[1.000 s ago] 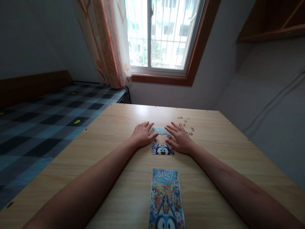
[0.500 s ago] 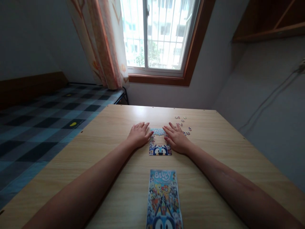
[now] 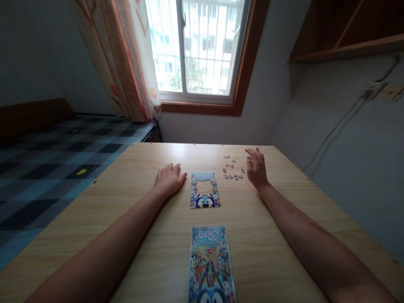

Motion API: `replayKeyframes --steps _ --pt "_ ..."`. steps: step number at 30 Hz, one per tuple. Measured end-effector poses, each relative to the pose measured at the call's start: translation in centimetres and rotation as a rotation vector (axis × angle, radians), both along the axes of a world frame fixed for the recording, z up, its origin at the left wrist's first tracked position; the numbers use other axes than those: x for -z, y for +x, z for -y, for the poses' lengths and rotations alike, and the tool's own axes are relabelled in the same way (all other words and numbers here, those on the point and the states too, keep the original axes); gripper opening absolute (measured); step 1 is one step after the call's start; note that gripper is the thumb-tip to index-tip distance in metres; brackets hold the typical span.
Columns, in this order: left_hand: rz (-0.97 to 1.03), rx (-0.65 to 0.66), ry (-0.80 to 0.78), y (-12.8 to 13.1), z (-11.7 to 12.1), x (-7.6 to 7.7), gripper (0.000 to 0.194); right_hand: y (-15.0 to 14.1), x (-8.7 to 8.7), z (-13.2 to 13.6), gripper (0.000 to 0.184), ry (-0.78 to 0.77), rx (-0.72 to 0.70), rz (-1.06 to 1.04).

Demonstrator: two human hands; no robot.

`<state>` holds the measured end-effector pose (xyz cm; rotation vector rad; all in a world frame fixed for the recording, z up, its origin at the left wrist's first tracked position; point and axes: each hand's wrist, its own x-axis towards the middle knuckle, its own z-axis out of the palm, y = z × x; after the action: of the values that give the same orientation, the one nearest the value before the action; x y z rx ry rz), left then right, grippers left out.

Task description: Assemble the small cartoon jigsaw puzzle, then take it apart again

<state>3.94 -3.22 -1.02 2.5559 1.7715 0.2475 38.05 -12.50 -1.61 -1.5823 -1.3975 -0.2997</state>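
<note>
A partly joined jigsaw puzzle [image 3: 205, 202] lies flat on the wooden table, its middle a gap through which bare wood shows. Just left of it, my left hand [image 3: 170, 179] rests open on the table, thumb pointing toward the puzzle but apart from it. Several loose puzzle pieces [image 3: 236, 177] are scattered to the right of the puzzle. My right hand [image 3: 257, 168] is beside the right edge of these pieces, fingers apart and slightly bent, with nothing seen in it. Nearer to me lies a printed Bluey picture sheet [image 3: 211, 261] with matching art.
The light wooden table [image 3: 151, 252] reaches toward the window [image 3: 205, 50]. A bed with a checked cover [image 3: 63, 155] stands along the left side, below a curtain [image 3: 123, 63]. On the right wall are a shelf [image 3: 347, 50] and a socket with a cord [image 3: 374, 90].
My right hand has left the puzzle's right edge and moved right, past the loose pieces. My left hand has drawn slightly away from the puzzle. The view has turned a little to the right.
</note>
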Motion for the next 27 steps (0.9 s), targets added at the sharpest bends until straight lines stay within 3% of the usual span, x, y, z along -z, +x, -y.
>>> replayKeyframes --steps 2,5,9,14,20,27 --pt "-0.026 0.005 0.005 0.0 0.1 -0.1 0.068 1.7 0.8 -0.6 0.047 0.007 0.064 -0.131" --pt "-0.046 0.000 0.002 0.0 0.2 -0.3 0.068 2.5 1.7 -1.3 0.045 -0.005 0.048 -0.241" --pt "-0.060 -0.008 0.005 0.1 0.3 -0.5 0.068 1.5 2.3 -1.6 0.030 -0.022 -0.049 -0.124" --pt "-0.078 -0.024 0.003 0.2 0.4 -0.7 0.067 0.7 1.9 -1.2 0.019 -0.166 -0.073 0.030" --pt "-0.079 -0.023 0.009 0.2 0.2 -0.5 0.066 1.1 0.9 -0.7 0.020 -0.193 -0.064 0.155" --pt "-0.076 -0.018 0.010 0.2 0.4 -0.7 0.065 1.1 1.6 -0.6 0.023 -0.195 -0.070 0.073"
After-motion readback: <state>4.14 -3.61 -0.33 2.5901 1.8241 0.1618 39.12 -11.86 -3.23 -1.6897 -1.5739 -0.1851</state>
